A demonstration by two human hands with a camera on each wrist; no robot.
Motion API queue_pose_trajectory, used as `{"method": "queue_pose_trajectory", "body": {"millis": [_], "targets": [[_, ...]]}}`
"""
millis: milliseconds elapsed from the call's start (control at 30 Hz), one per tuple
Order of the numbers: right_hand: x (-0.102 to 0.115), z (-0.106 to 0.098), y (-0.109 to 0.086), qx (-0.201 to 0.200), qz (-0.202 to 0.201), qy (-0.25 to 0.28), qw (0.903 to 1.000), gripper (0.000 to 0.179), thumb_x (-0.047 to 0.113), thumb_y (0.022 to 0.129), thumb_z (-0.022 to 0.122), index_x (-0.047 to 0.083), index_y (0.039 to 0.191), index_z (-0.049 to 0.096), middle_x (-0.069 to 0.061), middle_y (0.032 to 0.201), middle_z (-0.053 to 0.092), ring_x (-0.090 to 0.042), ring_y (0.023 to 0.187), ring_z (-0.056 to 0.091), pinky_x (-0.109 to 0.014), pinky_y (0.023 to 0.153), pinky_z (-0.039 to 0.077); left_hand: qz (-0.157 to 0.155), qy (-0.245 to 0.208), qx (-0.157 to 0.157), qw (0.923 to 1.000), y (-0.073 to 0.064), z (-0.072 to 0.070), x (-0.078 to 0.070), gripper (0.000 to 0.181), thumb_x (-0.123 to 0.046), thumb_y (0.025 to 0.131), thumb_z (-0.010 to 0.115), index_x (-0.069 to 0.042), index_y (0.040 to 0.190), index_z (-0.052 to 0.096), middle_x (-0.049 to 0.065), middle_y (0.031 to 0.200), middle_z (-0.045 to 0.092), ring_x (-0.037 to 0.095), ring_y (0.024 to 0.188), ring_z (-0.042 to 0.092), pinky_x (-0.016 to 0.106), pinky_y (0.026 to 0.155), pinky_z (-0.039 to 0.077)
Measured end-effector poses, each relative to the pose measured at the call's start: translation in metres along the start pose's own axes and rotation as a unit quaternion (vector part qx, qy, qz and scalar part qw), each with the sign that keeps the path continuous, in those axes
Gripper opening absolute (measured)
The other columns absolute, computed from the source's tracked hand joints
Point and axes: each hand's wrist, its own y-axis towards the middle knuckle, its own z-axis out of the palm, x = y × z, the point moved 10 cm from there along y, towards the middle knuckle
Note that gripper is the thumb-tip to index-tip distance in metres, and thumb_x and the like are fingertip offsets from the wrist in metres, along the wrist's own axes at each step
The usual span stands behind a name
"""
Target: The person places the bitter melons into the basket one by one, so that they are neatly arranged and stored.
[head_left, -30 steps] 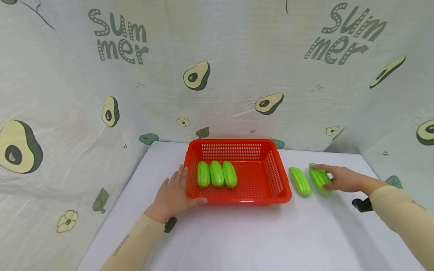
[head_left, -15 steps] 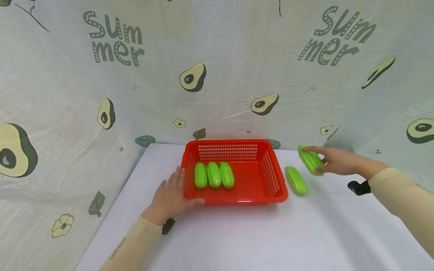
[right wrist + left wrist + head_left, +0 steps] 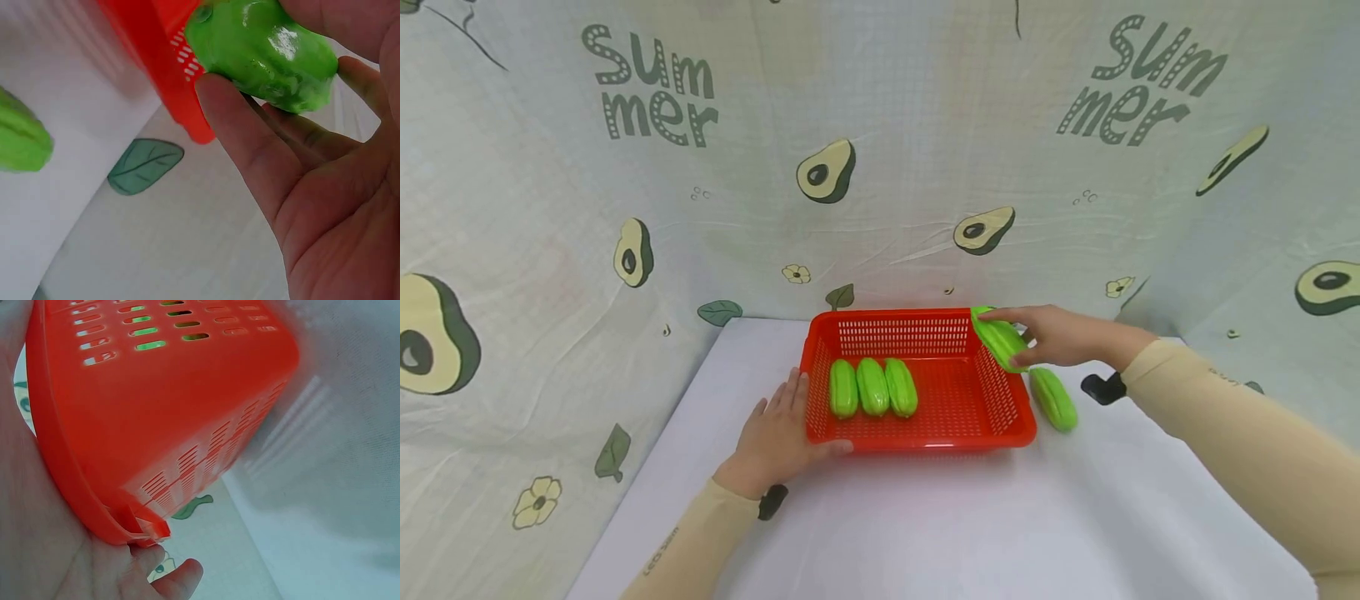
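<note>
My right hand [image 3: 1060, 335] grips a bright green, ridged, oblong vegetable [image 3: 1000, 340] over the right end of the red plastic basket [image 3: 917, 444]. In the right wrist view, thumb and fingers pinch this glossy vegetable [image 3: 269, 59] from its sides. Three similar vegetables [image 3: 872, 387] lie side by side in the basket's left half. Another green vegetable [image 3: 1054, 400] rests on the table just right of the basket. My left hand [image 3: 778, 437] lies against the basket's left front corner, fingers straight. The left wrist view shows its palm along the rim [image 3: 69, 481].
The white table [image 3: 917, 533] extends in front of the basket and to both sides. A pale cloth [image 3: 895, 167] printed with avocados hangs behind and at the sides, close behind the basket's back rim.
My right hand has lifted the vegetable off the table and carried it left, past the remaining one, to the basket's right end. The left hand has stayed at the basket.
</note>
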Motion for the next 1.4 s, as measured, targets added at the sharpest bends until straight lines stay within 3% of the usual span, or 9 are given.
{"method": "queue_pose_trajectory", "body": {"millis": [67, 167, 267, 400, 467, 567, 833, 1067, 1400], "targets": [[0.009, 0.006, 0.011, 0.009, -0.011, -0.015, 0.9998, 0.076, 0.017, 0.087, 0.079, 0.029, 0.152, 0.043, -0.012, 0.143, 0.050, -0.034, 0.107, 0.062, -0.042, 0.080, 0.057, 0.001, 0.001, -0.002, 1.0000, 0.000, 0.000, 0.000, 0.131, -0.089, 0.072, 0.051, 0.004, 0.157, 0.016, 0.022, 0.162, 0.017, 0.042, 0.146, 0.023, 0.063, 0.112, 0.024], [0.022, 0.016, 0.028, 0.024, -0.032, -0.044, 0.9982, 0.076, 0.017, 0.086, 0.079, 0.029, 0.152, 0.043, -0.007, 0.121, 0.059, -0.024, 0.091, 0.061, -0.038, 0.076, 0.053, 0.002, 0.002, -0.005, 1.0000, 0.001, 0.001, 0.001, 0.131, -0.090, 0.072, 0.050, 0.004, 0.157, 0.016, 0.022, 0.162, 0.017, 0.042, 0.146, 0.023, 0.064, 0.111, 0.025], [0.033, 0.024, 0.046, 0.041, -0.044, -0.060, 0.9964, 0.078, 0.015, 0.086, 0.078, 0.028, 0.153, 0.041, -0.005, 0.099, 0.057, -0.020, 0.078, 0.052, -0.037, 0.072, 0.048, 0.002, 0.002, -0.007, 1.0000, 0.001, 0.002, 0.002, 0.131, -0.090, 0.072, 0.050, 0.004, 0.157, 0.016, 0.022, 0.163, 0.016, 0.042, 0.146, 0.022, 0.064, 0.111, 0.025], [0.044, 0.033, 0.067, 0.050, -0.049, -0.073, 0.9948, 0.077, 0.014, 0.086, 0.078, 0.026, 0.153, 0.041, -0.006, 0.114, 0.060, -0.021, 0.091, 0.054, -0.038, 0.082, 0.049, 0.003, 0.001, -0.006, 1.0000, 0.001, 0.002, 0.003, 0.132, -0.091, 0.072, 0.049, 0.005, 0.157, 0.015, 0.022, 0.163, 0.016, 0.042, 0.146, 0.021, 0.064, 0.111, 0.025], [0.045, 0.038, 0.074, 0.054, -0.042, -0.071, 0.9951, 0.077, 0.015, 0.087, 0.078, 0.028, 0.153, 0.042, -0.004, 0.132, 0.056, -0.022, 0.105, 0.054, -0.040, 0.089, 0.049, 0.005, 0.001, -0.005, 1.0000, 0.001, 0.003, 0.002, 0.132, -0.091, 0.072, 0.048, 0.005, 0.156, 0.015, 0.023, 0.163, 0.016, 0.042, 0.146, 0.021, 0.064, 0.111, 0.025], [0.043, 0.047, 0.083, 0.067, -0.027, -0.067, 0.9951, 0.076, 0.017, 0.088, 0.078, 0.032, 0.152, 0.042, -0.002, 0.140, 0.052, -0.023, 0.113, 0.053, -0.040, 0.093, 0.049, 0.007, 0.001, -0.004, 1.0000, 0.001, 0.003, 0.001, 0.133, -0.092, 0.071, 0.046, 0.005, 0.156, 0.015, 0.022, 0.163, 0.015, 0.042, 0.146, 0.021, 0.063, 0.112, 0.025], [0.042, 0.061, 0.091, 0.079, -0.001, -0.049, 0.9957, 0.073, 0.020, 0.087, 0.079, 0.034, 0.151, 0.044, -0.002, 0.129, 0.054, -0.024, 0.113, 0.049, -0.039, 0.088, 0.051, 0.011, -0.001, -0.008, 0.9999, -0.001, 0.000, -0.002, 0.130, -0.089, 0.073, 0.050, 0.005, 0.156, 0.016, 0.023, 0.162, 0.017, 0.042, 0.146, 0.022, 0.063, 0.112, 0.025], [0.046, 0.065, 0.093, 0.083, -0.009, -0.038, 0.9958, 0.073, 0.017, 0.087, 0.079, 0.029, 0.150, 0.046, -0.005, 0.135, 0.052, -0.027, 0.116, 0.049, -0.043, 0.093, 0.050, 0.009, -0.001, -0.006, 0.9999, -0.001, 0.000, -0.002, 0.130, -0.089, 0.073, 0.050, 0.005, 0.156, 0.016, 0.022, 0.163, 0.016, 0.041, 0.146, 0.021, 0.063, 0.112, 0.025], [0.044, 0.075, 0.102, 0.087, -0.006, -0.043, 0.9953, 0.073, 0.016, 0.087, 0.079, 0.029, 0.150, 0.047, -0.004, 0.126, 0.054, -0.027, 0.113, 0.048, -0.039, 0.088, 0.051, 0.010, 0.001, -0.008, 0.9999, 0.000, 0.001, 0.001, 0.131, -0.090, 0.073, 0.049, 0.006, 0.156, 0.016, 0.023, 0.162, 0.016, 0.042, 0.146, 0.022, 0.063, 0.112, 0.025]]}}
